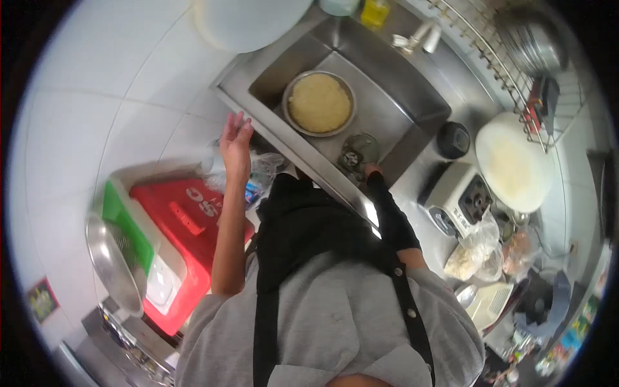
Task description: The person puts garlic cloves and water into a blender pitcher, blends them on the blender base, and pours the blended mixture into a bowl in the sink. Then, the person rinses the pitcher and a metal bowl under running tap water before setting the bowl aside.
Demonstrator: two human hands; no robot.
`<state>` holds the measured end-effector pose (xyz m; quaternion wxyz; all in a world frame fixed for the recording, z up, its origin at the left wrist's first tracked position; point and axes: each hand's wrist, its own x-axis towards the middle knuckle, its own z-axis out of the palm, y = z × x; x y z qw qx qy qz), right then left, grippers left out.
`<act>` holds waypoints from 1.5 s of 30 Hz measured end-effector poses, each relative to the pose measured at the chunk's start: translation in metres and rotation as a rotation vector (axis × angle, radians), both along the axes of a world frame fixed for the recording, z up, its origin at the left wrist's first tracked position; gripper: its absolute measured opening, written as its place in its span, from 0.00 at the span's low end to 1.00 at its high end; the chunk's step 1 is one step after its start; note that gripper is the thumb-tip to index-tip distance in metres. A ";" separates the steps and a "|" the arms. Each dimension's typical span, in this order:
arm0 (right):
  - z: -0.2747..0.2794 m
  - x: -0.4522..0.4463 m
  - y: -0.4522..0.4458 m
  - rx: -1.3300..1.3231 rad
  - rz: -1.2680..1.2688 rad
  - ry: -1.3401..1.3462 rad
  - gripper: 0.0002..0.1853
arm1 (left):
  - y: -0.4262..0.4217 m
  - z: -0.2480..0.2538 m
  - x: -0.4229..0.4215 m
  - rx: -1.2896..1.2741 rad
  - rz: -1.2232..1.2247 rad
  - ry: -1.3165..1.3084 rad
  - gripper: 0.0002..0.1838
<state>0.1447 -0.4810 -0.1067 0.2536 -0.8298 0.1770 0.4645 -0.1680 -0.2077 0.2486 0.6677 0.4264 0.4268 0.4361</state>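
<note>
My right hand (pixel 372 170), below a black sleeve, is closed at the side of a clear blender jar (pixel 366 147) low in the steel sink (pixel 400 97). Grey metallic parts show inside the jar; my fingers are mostly hidden. Beside the jar in the sink sits a round metal bowl (pixel 288 122) filled with a pale yellow, dough-like mass (pixel 319 102). My left hand (pixel 236 140) is raised outside the sink's left edge, fingers stretched and holding nothing.
A faucet (pixel 418 37) stands behind the sink. On the right counter are a blender base (pixel 458 197), a black round lid (pixel 453 140), a white round board (pixel 514 162) and plastic bags (pixel 477 248). A red-lidded cooler (pixel 187 222) stands at left.
</note>
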 end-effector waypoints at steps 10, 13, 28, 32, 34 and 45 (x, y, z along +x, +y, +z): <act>0.034 -0.003 0.028 0.266 -0.004 0.195 0.24 | -0.081 0.124 -0.174 0.187 0.937 -0.600 0.57; 0.051 0.000 0.033 0.262 -0.019 0.218 0.24 | -0.100 0.152 -0.217 0.177 0.839 -0.798 0.62; 0.054 0.018 0.018 0.253 -0.064 0.274 0.25 | -0.086 0.143 -0.335 0.285 0.984 -0.650 0.22; 0.075 0.018 0.027 0.252 0.634 -0.431 0.37 | -0.123 0.191 -0.231 0.254 0.941 -0.488 0.19; 0.172 -0.019 0.040 0.449 0.594 -0.600 0.38 | -0.137 0.193 -0.187 0.167 0.876 -0.417 0.19; 0.315 -0.076 0.061 1.251 -0.120 0.294 0.37 | -0.125 0.088 0.039 -0.317 -0.276 0.247 0.29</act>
